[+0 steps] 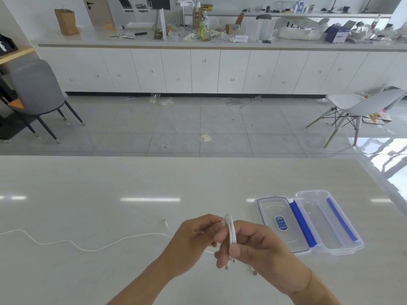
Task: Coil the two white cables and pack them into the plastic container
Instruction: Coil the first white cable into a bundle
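Hands: a coiled cable [230, 233] is pinched by right hand [257, 249] and left hand [193, 236].
Remaining: second cable [88, 247] is left uncoiled.
Container [330, 225]: lid opened, nothing packed.

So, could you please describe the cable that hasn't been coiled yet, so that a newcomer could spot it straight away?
Start at the pale table nearest the camera and look to its left half. The loose white cable snakes there in waves from the left edge toward the left hand. Unlike the coiled cable held in the hands, it lies flat and uncoiled.
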Available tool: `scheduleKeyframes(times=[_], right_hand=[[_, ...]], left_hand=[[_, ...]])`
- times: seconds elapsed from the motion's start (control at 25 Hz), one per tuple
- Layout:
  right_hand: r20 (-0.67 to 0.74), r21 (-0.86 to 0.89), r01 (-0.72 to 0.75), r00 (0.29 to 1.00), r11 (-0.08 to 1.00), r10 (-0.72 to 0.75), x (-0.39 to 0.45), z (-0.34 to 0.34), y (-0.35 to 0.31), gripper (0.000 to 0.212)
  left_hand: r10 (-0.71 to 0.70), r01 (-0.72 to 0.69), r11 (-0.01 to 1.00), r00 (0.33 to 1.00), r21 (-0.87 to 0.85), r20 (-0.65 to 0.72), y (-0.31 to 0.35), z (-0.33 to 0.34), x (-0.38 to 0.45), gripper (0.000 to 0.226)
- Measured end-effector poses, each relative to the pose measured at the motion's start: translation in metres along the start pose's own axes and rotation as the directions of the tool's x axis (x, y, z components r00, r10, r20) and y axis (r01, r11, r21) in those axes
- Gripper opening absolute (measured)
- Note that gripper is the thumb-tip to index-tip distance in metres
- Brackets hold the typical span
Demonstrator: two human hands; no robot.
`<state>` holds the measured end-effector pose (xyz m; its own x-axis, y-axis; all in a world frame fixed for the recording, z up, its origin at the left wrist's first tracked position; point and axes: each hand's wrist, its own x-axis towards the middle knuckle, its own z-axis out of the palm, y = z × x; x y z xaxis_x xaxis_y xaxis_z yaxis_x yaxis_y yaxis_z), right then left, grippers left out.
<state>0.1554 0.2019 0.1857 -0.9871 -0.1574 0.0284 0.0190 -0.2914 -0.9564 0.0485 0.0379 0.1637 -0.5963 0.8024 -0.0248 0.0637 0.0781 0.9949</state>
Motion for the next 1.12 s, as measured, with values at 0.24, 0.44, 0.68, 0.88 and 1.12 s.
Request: scheduleKeyframes(times=[0.24, 0.44, 0.68, 0.88, 1.12], right_hand=[[-0.157, 0.181, 0.131, 0.982, 0.975, -0.103, 0.010, -0.002, 0.002, 0.036], [-0.312, 0.042, 0.111, 0.946, 0.993, -0.092, 0.017, -0.010, 0.003, 0.033], [-0.393, -0.201, 0.007, 0.915, 0.980, -0.088, 0.024, -0.015, 0.013, 0.022], [-0.302, -0.286, -0.129, 0.953, 0.949, 0.039, 0.019, -0.013, 0.020, 0.021], [-0.146, -0.285, -0.154, 0.982, 0.946, 0.116, 0.015, -0.009, 0.016, 0.022]], left_hand=[[-0.052, 0.046, 0.986, 0.998, 0.162, 0.033, -0.014, 0.015, -0.009, 0.018], [-0.106, 0.089, 0.951, 0.993, 0.295, 0.042, -0.014, 0.021, -0.017, 0.025], [-0.039, -0.008, 0.838, 0.996, 0.545, 0.075, -0.001, 0.015, -0.023, 0.031], [0.023, -0.032, 0.789, 0.999, 0.613, 0.023, 0.021, -0.007, -0.021, 0.018], [0.074, -0.074, 0.785, 0.997, 0.615, 0.025, 0.037, -0.033, -0.015, 0.019]])
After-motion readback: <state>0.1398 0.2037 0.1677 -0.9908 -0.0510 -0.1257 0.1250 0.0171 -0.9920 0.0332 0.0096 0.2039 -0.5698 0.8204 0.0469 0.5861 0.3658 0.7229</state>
